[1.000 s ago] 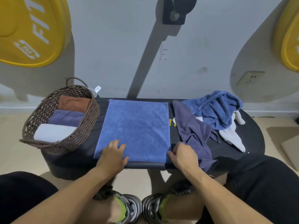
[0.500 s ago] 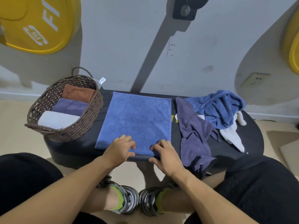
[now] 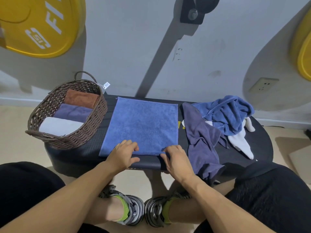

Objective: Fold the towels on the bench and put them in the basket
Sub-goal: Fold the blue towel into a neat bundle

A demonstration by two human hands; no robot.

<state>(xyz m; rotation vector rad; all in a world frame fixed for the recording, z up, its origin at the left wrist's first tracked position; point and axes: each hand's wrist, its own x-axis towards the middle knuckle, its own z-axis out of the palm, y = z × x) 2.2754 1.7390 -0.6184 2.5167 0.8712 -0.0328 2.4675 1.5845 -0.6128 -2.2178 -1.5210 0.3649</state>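
Black padded desk (image 3: pixel 262 148) carries a flat blue square towel (image 3: pixel 143 126) beside the brown wicker basket (image 3: pixel 94 125). Left hand (image 3: pixel 123 154) and right hand (image 3: pixel 175 158) each pinch its near hem in a narrow grip. Best to lift evenly, matching corners to the far edge.

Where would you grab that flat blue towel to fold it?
Probably along its near edge, from the person's side. The blue towel lies flat and square on the bench, so only its edges offer a pinch. The near edge sits by the bench's front rim, where the left hand and right hand are already on it, well placed to lift it towards the far edge.
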